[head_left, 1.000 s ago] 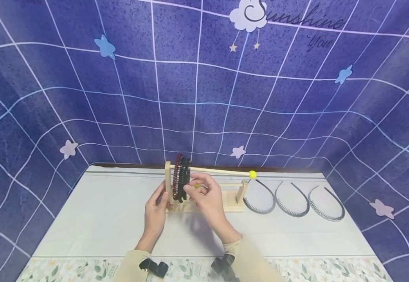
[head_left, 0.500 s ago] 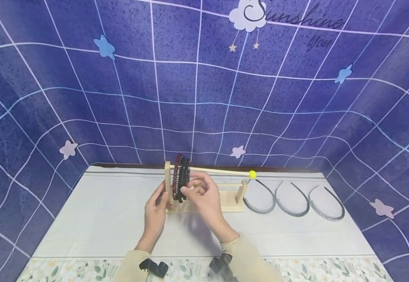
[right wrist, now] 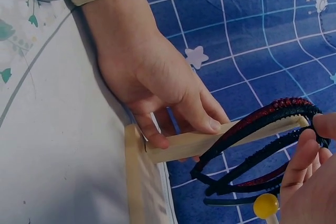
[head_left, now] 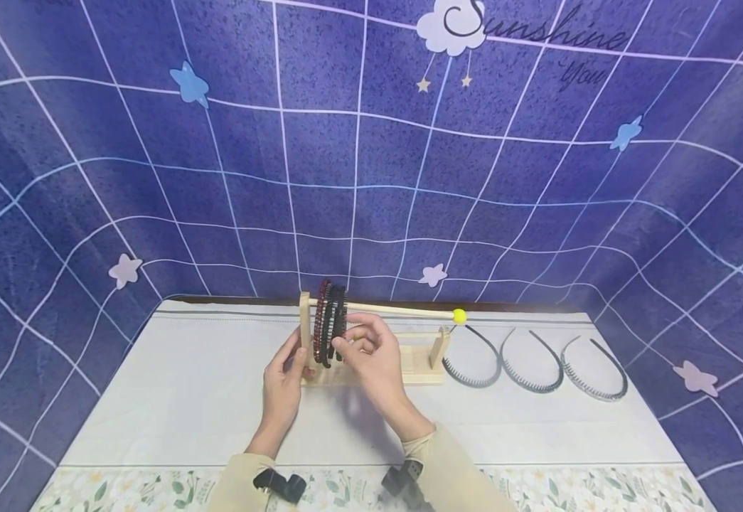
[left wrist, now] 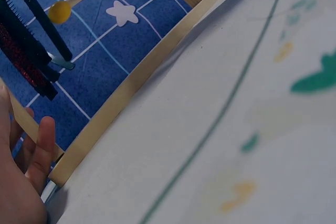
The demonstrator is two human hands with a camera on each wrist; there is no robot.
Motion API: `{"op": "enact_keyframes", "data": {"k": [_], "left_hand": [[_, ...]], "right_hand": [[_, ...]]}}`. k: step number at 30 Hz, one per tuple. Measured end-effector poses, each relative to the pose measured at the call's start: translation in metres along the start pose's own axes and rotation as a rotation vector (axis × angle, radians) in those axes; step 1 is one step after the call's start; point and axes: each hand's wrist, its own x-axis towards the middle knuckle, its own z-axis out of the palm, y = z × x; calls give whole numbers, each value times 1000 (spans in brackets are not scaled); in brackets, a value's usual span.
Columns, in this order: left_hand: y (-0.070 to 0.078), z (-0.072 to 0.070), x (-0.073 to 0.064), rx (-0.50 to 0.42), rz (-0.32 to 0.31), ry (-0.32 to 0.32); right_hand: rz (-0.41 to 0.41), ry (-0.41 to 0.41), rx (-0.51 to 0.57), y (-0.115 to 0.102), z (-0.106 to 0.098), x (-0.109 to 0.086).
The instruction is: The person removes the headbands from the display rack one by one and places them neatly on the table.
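On the rod [head_left: 397, 310] of the wooden rack [head_left: 409, 366], hard against the left post [head_left: 304, 323], hang the loaded headbands [head_left: 329, 327]: one red, the others black. Right hand [head_left: 371, 359] pinches the outermost black band between fingertips and thumb. Left hand [head_left: 284, 384] grips the post, thumb on its face, steadying the rack. Three headbands on table [head_left: 534, 363] lie right of the rack, apart from it, not yet loaded. Judged progress: roughly half complete.
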Motion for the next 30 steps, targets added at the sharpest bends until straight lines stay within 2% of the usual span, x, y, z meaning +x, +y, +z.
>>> {"op": "enact_keyframes", "data": {"k": [18,30], "left_hand": [[0,0,-1,10,-11,-6],[-1,0,0,-2,-3,6]], "right_hand": [[-44,32,-7,-3,-4,1],[-76,23,20,-11,-6,2]]}}
